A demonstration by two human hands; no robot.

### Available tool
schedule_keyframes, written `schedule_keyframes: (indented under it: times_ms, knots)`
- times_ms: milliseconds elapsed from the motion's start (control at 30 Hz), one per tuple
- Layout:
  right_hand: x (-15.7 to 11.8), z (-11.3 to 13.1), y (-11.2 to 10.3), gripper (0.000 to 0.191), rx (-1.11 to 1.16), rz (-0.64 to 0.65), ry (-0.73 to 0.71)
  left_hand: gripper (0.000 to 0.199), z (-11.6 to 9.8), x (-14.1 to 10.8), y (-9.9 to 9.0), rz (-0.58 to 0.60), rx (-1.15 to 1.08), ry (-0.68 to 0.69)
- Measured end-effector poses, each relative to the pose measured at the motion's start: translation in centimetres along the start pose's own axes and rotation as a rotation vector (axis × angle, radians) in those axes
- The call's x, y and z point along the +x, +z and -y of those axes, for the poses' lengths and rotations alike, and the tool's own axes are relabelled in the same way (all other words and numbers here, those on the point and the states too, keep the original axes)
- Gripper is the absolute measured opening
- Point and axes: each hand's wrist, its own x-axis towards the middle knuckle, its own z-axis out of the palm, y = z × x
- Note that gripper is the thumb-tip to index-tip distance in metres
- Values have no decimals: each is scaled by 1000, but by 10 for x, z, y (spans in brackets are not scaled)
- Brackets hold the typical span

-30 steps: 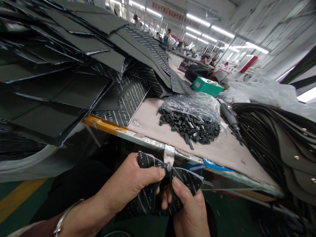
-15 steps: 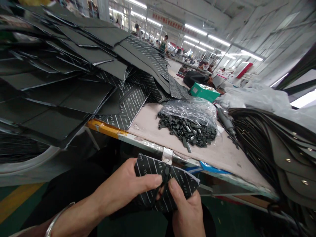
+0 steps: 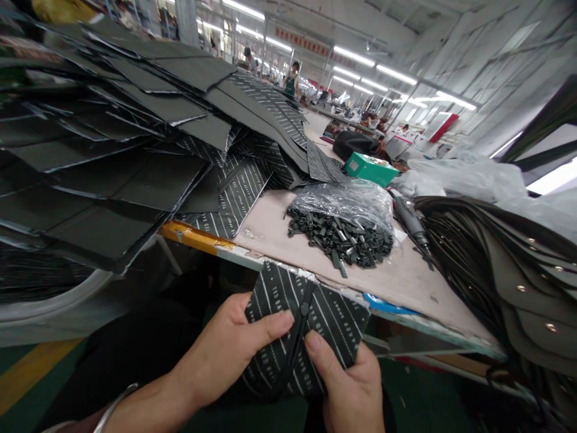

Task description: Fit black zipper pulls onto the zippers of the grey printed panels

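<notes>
Now the left hand (image 3: 225,352) and right hand (image 3: 347,385) grip the striped zippered panel (image 3: 336,319), spread flatter than before.

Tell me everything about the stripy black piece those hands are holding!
The stripy piece is dark sheet material printed with thin white stripes and tiny lettering. A dark zipper runs down its middle, with a slider near the top. The left hand and right hand grip it on either side, in front of the table's edge.
</notes>
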Motion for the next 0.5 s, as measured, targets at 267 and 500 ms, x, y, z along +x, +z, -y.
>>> schedule_keyframes:
  times_ms: [267,500]
  knots:
    - [47,42,17,28,-440,-129,-384,16,-33,38,15,-319,515,442]
    - [17,28,0,26,-194,152,-201,24,-7,1,9,-196,127,264]
